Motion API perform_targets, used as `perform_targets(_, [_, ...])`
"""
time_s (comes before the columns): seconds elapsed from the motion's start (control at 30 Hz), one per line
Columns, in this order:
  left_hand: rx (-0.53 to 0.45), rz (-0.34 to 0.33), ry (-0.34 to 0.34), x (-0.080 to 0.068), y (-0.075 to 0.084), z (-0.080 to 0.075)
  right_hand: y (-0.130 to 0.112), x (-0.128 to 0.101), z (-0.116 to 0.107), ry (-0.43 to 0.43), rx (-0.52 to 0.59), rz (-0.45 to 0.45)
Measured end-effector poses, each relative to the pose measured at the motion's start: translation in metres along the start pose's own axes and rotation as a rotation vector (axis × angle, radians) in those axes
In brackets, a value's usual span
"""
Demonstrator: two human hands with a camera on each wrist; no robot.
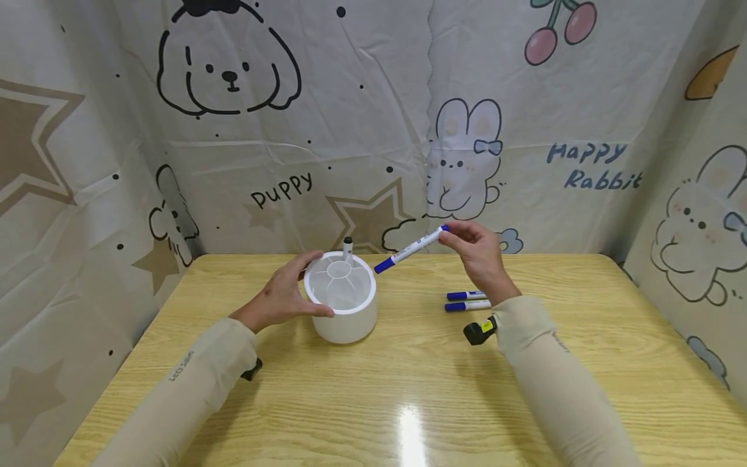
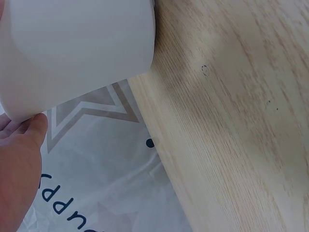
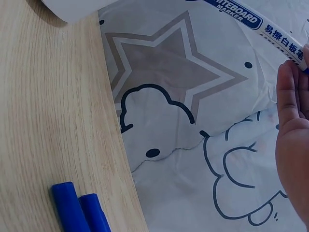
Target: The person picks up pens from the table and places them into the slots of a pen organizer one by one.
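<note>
Left hand [image 1: 284, 297] is wrapped around the side of the white holder [image 1: 344, 305], thumb on the near wall, fingers curled over the far rim. The holder stands upright on the worktop [image 1: 408, 376], left of centre, and one marker [image 1: 347, 247] with a dark cap already sticks up from its far compartment. In the left wrist view the holder's [image 2: 77, 48] smooth wall fills the top corner, with a fingertip [image 2: 34, 128] pressed right against it.

Right hand [image 1: 480, 254] is up in the air, pinching the back end of a blue-capped whiteboard marker [image 1: 410, 249]. The marker slants down to the left, its blue cap hanging just past the holder's right rim, not touching it. The right wrist view catches the marker's [image 3: 251, 17] printed barrel at the top edge, above the palm [image 3: 292, 140].

Two more markers [image 1: 468, 300] lie side by side on the worktop, just beside the right wrist, blue caps pointing left. Their caps [image 3: 79, 208] show in the right wrist view, touching each other.

Behind it all, a cartoon cloth [image 1: 373, 130] with puppies, rabbits and stars walls the worktop.
</note>
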State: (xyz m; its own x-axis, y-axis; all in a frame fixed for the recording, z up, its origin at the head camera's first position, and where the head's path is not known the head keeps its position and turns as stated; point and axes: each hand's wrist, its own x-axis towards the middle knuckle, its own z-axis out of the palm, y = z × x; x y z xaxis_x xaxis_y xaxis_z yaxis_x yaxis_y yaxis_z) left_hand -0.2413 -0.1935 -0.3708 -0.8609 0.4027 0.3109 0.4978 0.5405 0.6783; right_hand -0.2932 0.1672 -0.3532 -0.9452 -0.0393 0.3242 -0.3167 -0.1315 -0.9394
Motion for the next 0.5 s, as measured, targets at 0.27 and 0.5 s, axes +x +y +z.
perform_targets(0.27, [0.003, -0.002, -0.002, 0.000, 0.000, 0.000, 0.001, 0.002, 0.006, -0.008, -0.004, -0.011])
perform_targets(0.5, [0.011, -0.011, -0.006, 0.000, -0.001, 0.000, 0.001, 0.002, 0.011, -0.024, -0.063, 0.000])
